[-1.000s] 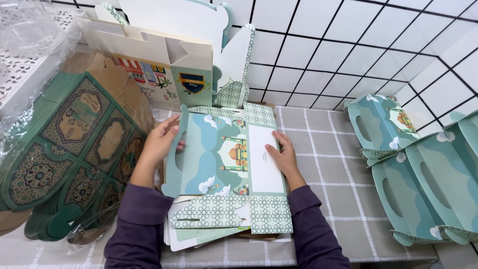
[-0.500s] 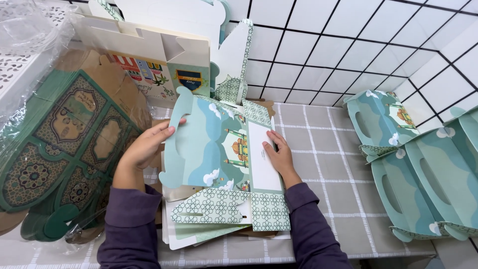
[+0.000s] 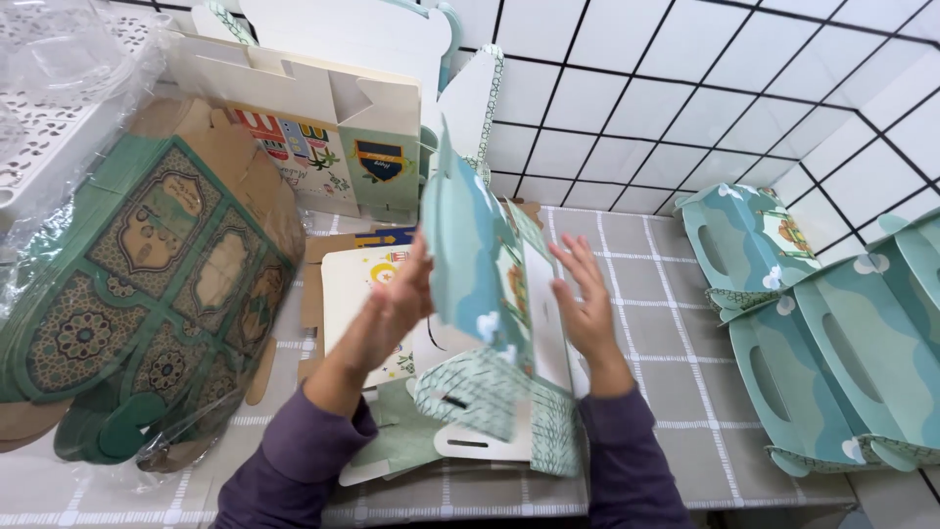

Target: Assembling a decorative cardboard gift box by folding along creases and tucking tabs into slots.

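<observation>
Lifted since a moment ago, the teal printed cardboard box blank now stands upright above the grey checked tablecloth; my left hand and right hand press it between open palms.

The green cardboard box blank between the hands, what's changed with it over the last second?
The green box blank has been swung up from lying flat on the pile to standing nearly on edge. The left hand lifted its panel and now presses its side; the right hand moved from flat on the white panel to an open palm beside it. The wrapped stack on the left and the folded boxes on the right stayed put.
</observation>
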